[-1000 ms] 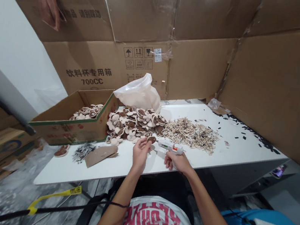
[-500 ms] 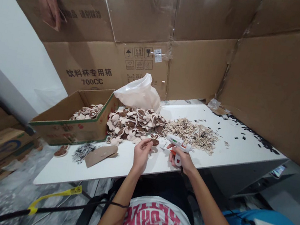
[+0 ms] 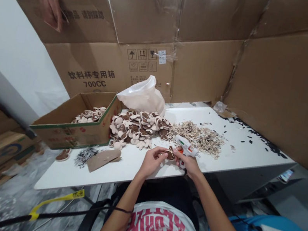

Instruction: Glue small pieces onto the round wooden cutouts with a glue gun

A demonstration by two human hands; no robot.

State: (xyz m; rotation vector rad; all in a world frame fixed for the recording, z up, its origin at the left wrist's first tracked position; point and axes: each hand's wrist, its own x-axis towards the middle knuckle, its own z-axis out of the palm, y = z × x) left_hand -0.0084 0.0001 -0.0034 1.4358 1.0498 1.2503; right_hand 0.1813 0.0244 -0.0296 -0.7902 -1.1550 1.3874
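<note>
My left hand (image 3: 152, 161) pinches the edge of a small brown fabric piece (image 3: 169, 155) with a cream cord bow on it, low over the white table (image 3: 130, 168). Held in my right hand (image 3: 189, 165) is a white hot glue gun (image 3: 187, 146), its nozzle pointing right, away from the piece. The fingertips of that same hand reach the right side of the brown piece. Just behind my hands lie a heap of cream cord bits (image 3: 200, 136) and a pile of brown and pale pink fabric shapes (image 3: 134, 128).
An open cardboard box (image 3: 80, 134) with more fabric shapes stands at the left, beside a white bag (image 3: 144, 95). Card pieces (image 3: 103, 160) and dark-and-white bits (image 3: 84, 157) lie front left. Black bits (image 3: 267, 142) are scattered right. Tall cardboard (image 3: 206, 69) walls the back; another person's hand (image 3: 51, 9) rests on it.
My left hand has moved right with the brown piece, and my right-hand fingertips now meet it. The glue gun has turned and shifted slightly right, still in my right hand.
</note>
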